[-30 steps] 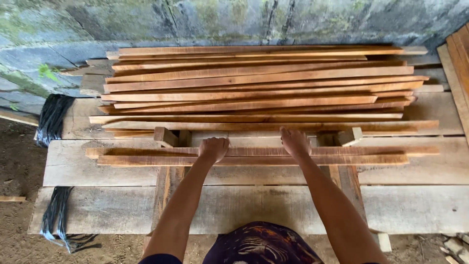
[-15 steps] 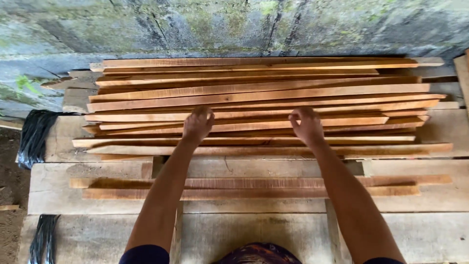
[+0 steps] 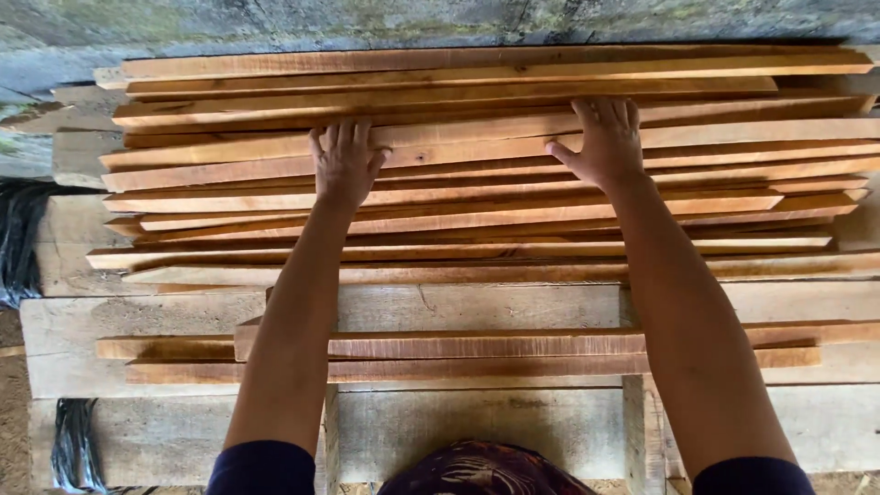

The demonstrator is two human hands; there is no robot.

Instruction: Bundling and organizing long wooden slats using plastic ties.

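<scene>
Currently, both hands are laid flat on a stack of long, thin, reddish-brown wooden slats (image 3: 477, 165) piled at the far side of the table of grey weathered planks (image 3: 458, 307), against a stone wall. The left hand (image 3: 346, 163) and the right hand (image 3: 605, 139) are pressed palm-down with fingers spread, nothing being gripped. Nearer, three separate similar slats (image 3: 458, 356) are seen lying across the table.
</scene>
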